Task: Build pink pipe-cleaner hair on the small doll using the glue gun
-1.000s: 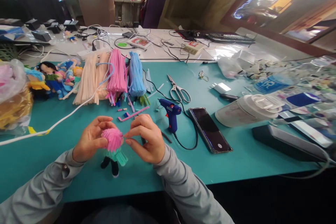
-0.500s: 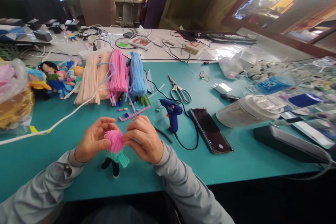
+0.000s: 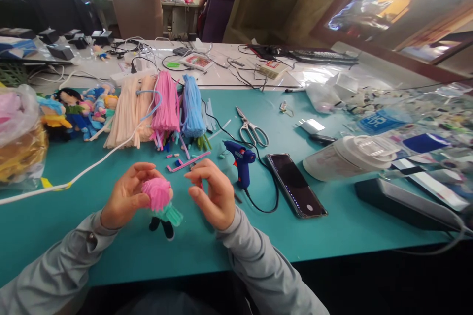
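Note:
A small doll (image 3: 158,196) with pink hair, a green body and black legs hangs over the near part of the green mat. My left hand (image 3: 127,194) grips it by the head from the left side, thumb in front. To the right of the doll, apart from it, my right hand (image 3: 214,194) is raised with thumb and fingers spread and nothing seen between them. Just beyond my hands lie pink pipe cleaner pieces (image 3: 190,161). A blue glue gun (image 3: 242,161) rests to the right of my right hand.
Scissors (image 3: 252,128), a phone (image 3: 296,185) and a white cup (image 3: 349,158) lie to the right. Bundles of peach, pink (image 3: 166,103) and blue (image 3: 192,106) pipe cleaners stand behind, beside finished dolls (image 3: 76,110). A white cable (image 3: 92,167) crosses the left side.
My right hand has let go of the doll's head, moved right and opened. The doll, still in my left hand, has shifted and turned slightly, its legs now further right.

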{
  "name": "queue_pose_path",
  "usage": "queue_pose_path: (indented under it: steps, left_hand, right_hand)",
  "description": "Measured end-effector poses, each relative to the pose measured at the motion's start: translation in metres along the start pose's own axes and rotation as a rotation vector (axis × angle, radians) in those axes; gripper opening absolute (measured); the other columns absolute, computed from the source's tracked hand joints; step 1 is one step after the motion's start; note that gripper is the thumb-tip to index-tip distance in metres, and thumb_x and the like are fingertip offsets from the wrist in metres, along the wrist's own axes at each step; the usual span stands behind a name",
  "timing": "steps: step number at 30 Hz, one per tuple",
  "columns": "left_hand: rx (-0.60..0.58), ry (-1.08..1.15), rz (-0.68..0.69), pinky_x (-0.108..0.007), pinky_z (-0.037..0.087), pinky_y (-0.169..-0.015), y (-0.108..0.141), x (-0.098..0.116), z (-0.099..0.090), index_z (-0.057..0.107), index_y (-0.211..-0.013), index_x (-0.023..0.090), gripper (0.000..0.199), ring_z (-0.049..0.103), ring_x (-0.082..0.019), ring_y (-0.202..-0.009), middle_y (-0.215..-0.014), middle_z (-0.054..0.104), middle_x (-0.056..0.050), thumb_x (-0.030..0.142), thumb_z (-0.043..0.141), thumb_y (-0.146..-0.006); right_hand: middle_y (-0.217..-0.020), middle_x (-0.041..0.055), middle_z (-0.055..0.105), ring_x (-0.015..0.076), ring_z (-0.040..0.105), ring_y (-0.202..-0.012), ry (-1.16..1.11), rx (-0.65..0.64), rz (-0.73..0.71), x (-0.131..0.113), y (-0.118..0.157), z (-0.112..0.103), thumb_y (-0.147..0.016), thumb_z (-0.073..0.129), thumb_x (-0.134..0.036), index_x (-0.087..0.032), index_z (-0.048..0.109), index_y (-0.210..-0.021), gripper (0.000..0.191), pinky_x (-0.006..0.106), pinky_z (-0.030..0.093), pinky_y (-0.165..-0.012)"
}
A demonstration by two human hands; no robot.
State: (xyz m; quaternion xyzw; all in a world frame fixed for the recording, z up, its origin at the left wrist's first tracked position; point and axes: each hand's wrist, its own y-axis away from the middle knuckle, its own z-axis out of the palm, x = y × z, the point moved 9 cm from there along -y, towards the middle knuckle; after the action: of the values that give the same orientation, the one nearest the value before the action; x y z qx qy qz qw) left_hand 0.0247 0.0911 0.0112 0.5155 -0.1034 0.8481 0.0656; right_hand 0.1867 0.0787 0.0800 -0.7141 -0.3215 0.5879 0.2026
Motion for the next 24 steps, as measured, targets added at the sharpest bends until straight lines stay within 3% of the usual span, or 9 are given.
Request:
queue_pose_path:
  steps: [3,10,18,24]
  left_hand:
    - [0.080,0.000,0.051,-0.029,0.056,-0.062,-0.001,0.006,-0.009,0.066,-0.104,0.022,0.045,0.068,-0.021,-0.077,-0.089,0.069,-0.006,0.034,0.084,-0.064]
    - [0.098,-0.111,0.248,-0.028,0.057,-0.066,0.004,0.019,-0.012,0.067,-0.104,0.024,0.037,0.067,-0.018,-0.078,-0.091,0.070,-0.005,0.025,0.080,-0.070]
    - [0.003,-0.320,0.501,-0.030,0.055,-0.077,0.017,0.034,0.002,0.064,-0.111,0.024,0.043,0.065,-0.021,-0.094,-0.099,0.068,-0.006,0.014,0.077,-0.071]
    - [-0.031,-0.286,0.381,-0.035,0.052,-0.086,0.011,0.026,0.000,0.063,-0.118,0.025,0.056,0.065,-0.025,-0.099,-0.113,0.067,-0.010,0.044,0.081,-0.069]
  right_hand:
    - [-0.078,0.0025,0.058,0.0159,0.054,-0.069,-0.052,0.017,0.132,0.013,0.002,0.002,-0.093,0.055,-0.033,-0.020,0.061,-0.092,0.014,0.032,0.049,-0.067]
    - [-0.091,0.0065,0.066,0.0182,0.063,-0.082,-0.108,-0.253,0.281,0.032,0.014,0.039,-0.078,0.073,-0.049,-0.016,0.060,-0.107,0.045,0.032,0.053,-0.077]
    - [-0.087,0.0056,0.070,0.0168,0.065,-0.079,-0.020,-0.204,0.200,0.030,0.018,0.042,-0.084,0.069,-0.031,-0.019,0.065,-0.092,0.016,0.029,0.053,-0.077]
    - [-0.093,0.0076,0.071,0.0187,0.067,-0.086,0.019,-0.131,0.091,0.017,0.014,0.034,-0.087,0.064,-0.026,-0.020,0.063,-0.096,0.011,0.033,0.055,-0.081]
